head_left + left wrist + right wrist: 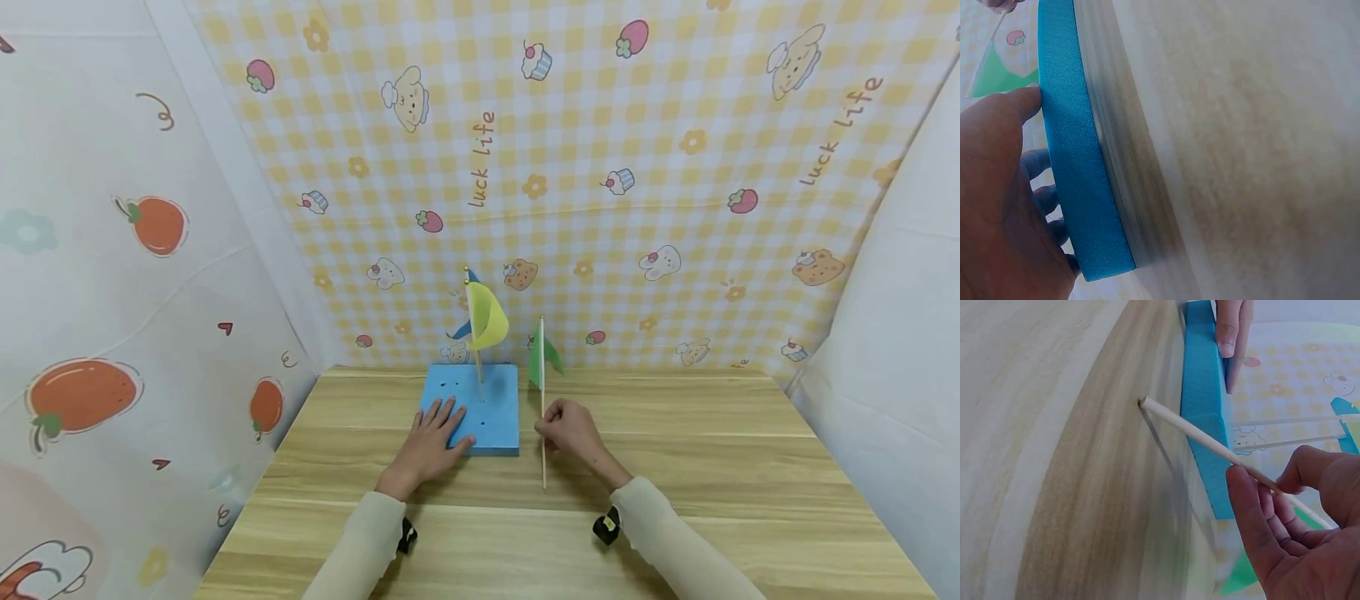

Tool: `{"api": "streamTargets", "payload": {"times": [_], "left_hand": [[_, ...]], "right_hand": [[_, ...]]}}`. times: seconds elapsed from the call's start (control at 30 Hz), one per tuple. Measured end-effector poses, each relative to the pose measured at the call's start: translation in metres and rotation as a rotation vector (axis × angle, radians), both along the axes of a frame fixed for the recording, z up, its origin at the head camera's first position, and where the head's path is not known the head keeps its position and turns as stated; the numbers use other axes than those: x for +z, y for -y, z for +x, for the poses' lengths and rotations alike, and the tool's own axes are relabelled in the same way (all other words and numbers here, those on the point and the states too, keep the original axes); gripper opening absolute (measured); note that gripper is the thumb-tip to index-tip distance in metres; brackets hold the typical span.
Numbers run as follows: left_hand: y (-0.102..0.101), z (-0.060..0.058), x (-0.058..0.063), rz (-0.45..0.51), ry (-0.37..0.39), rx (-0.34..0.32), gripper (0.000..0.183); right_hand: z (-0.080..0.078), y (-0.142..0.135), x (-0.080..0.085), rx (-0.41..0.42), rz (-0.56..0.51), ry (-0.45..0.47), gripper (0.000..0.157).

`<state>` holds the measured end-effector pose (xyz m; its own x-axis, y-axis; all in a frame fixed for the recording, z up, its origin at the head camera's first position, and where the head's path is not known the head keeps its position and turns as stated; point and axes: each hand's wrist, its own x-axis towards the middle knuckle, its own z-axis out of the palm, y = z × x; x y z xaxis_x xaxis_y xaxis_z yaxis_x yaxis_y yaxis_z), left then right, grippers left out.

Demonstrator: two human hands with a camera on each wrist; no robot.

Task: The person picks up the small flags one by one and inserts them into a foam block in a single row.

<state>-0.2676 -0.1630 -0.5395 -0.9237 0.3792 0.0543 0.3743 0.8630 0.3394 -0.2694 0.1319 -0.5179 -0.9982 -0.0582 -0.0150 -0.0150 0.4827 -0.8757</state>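
A blue foam block (495, 433) with several small holes in its top lies on the table. My left hand (433, 442) rests on the block's left front part, fingers spread flat and thumb along the near edge. Two flags on sticks stand upright in the block: a yellow flag (489, 317) in front and a blue flag (460, 331) partly hidden behind it. Just right of the block, my right hand (572, 432) pinches the wooden stick of a green flag (536, 367) between thumb and fingers. Its stick's bare lower end (1147, 402) points down toward the table.
The wood-grain table (675, 467) spreads out on both sides of the block. Behind it hangs a yellow checked cloth (570, 233) with printed cartoons, and white cloth (247, 208) covers the left side. Each wrist wears a small black camera (606, 527).
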Motion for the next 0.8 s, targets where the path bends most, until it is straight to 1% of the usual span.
{"api": "streamTargets", "payload": {"times": [0.2, 0.43, 0.6, 0.8], "left_hand": [[0.000, 0.001, 0.000, 0.000, 0.000, 0.003, 0.069], [0.000, 0.001, 0.001, 0.003, 0.000, 0.007, 0.069], [0.000, 0.001, 0.001, -0.003, -0.001, 0.000, 0.069], [0.000, 0.002, 0.002, -0.003, 0.006, -0.003, 0.070]], "right_hand": [[-0.003, 0.001, 0.008, -0.011, 0.002, -0.043, 0.005], [-0.007, 0.002, 0.020, -0.005, -0.041, -0.083, 0.004], [-0.007, 0.005, 0.029, 0.013, -0.076, -0.128, 0.004], [-0.007, 0.009, 0.038, 0.032, -0.099, -0.156, 0.003]]}}
